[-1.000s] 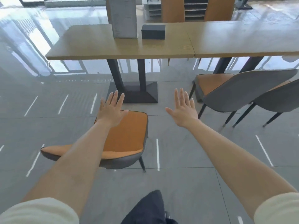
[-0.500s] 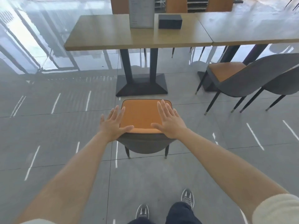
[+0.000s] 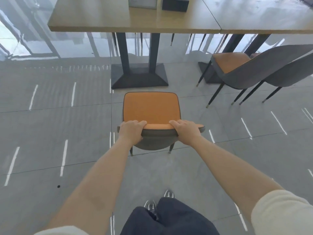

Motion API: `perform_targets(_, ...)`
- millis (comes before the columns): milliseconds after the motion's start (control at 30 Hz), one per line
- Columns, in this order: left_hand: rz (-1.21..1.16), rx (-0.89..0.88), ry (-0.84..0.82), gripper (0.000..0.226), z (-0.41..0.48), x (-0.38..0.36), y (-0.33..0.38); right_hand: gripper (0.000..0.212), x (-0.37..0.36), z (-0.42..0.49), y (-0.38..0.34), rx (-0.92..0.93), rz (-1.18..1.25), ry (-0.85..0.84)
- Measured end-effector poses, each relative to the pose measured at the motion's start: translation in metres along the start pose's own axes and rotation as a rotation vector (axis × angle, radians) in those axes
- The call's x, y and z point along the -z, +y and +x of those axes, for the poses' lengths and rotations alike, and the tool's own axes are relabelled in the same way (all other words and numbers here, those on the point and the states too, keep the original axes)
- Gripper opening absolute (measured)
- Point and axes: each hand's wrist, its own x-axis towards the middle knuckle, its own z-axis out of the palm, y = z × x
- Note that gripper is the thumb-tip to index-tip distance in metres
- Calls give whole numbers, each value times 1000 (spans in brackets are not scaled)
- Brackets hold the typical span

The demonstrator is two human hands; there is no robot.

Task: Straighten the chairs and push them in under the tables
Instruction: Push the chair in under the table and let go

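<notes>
An orange-seated chair (image 3: 150,107) with a grey shell stands on the floor right in front of me, facing the wooden table (image 3: 94,19). Its seat lies short of the table's black pedestal base (image 3: 138,77), outside the tabletop edge. My left hand (image 3: 130,131) grips the left end of the backrest top. My right hand (image 3: 185,131) grips the right end. Both sets of fingers curl over the rim.
Two more grey chairs (image 3: 254,68) stand angled at the right, beside a second table (image 3: 264,14). A menu stand (image 3: 142,2) and a dark box (image 3: 175,4) sit on the near table. My feet (image 3: 159,202) are on the grey tile floor behind the chair.
Both hands went from open and hovering to closed on the chair's backrest. The view has swung from the chair's side to directly behind it, and closer.
</notes>
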Motion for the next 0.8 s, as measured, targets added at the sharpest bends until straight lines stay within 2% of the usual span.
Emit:
perform_targets(67,12,-36,42,34,7,-2,-4,42,-4,5,2,8,-33,41)
perform_targets(300,-42,-88,150,40,45,-2,-17,45,6,44,19,26,-44,101)
perform_targets(600,-20,-42,135,41,139,28,-46,42,39,144,55,68,-39,114)
perform_targets(800,-28,25,67,40,219,58,-61,42,74,226,89,104,-35,91)
